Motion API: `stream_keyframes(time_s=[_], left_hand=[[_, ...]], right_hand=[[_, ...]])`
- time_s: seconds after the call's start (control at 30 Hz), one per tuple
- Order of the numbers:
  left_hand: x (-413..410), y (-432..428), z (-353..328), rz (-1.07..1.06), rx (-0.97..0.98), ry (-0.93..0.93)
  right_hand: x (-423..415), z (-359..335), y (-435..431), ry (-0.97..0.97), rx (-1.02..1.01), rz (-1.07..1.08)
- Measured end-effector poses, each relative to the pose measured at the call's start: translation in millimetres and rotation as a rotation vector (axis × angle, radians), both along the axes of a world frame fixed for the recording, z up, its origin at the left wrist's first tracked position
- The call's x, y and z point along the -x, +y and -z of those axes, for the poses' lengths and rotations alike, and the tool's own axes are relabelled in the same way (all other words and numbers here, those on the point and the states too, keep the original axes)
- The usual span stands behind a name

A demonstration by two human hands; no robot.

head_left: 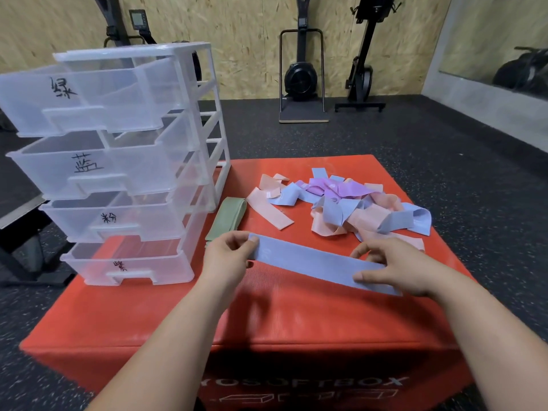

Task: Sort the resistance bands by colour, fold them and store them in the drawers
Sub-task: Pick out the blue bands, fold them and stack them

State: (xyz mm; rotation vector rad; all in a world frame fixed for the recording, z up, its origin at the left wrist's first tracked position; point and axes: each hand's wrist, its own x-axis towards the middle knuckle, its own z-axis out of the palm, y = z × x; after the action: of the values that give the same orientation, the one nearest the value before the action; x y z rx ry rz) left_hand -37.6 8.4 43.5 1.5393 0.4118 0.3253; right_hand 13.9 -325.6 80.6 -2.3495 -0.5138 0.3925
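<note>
1. Where the red padded vinyl box serves as the work surface, it stands on dark speckled rubber flooring; white lettering on its front face is only partly readable.
2. A long flat blue fabric resistance band is stretched out over the box top between both hands.
3. Left hand: thumb and fingers pinched shut on the band's left end.
4. Right hand: fingers curled onto the band's right end, thumb pressed on top, gripping it.
5. A folded green fabric band lies on the box just left of the blue one, near the drawers.
6. A loose tangled heap of pink, blue and purple bands sits toward the far side of the box.
7. A clear plastic four-drawer unit stands at the box's left far corner; all four drawers are pulled out, each marked with a handwritten black character.
8. Room: chipboard-panelled wall behind, black exercise machines standing against it, a grey wall with a mirror on the right.
</note>
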Motion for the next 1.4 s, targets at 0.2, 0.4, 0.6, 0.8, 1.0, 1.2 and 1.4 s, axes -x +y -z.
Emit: stream_keyframes(time_s=[0.2,0.4,0.6,0.8,1.0,1.2,1.4], left_hand=[[-0.2,18.3,13.0,-0.059,-0.193,0.049],[10.1,15.8,20.4,0.083,-0.709,0.261],[17.3,9.3,23.4,0.169,-1.128,0.328],[16.0,-7.5,12.0,0.202,-1.115,0.116],[-0.7,-42.8,5.0,0.319,-0.962,0.027],[-17.2,-44.8,18.4,0.274,-1.037,0.014],[-30.1,-43.6,24.9,0.292,-1.031,0.011]], right_hand=[[-7.8,4.2,-22.6,0.024,-0.071,0.134],[-14.7,33.6,-19.9,-0.046,0.171,0.255],[-5.2,39.6,-17.2,-0.209,0.457,0.284],[-4.8,34.8,-9.5,-0.266,0.406,0.297],[-21.7,31.1,24.2,-0.484,0.243,0.274],[-46.3,42.6,65.6,-0.588,0.44,0.179],[-68.8,57.9,72.6,-0.646,0.525,0.263]])
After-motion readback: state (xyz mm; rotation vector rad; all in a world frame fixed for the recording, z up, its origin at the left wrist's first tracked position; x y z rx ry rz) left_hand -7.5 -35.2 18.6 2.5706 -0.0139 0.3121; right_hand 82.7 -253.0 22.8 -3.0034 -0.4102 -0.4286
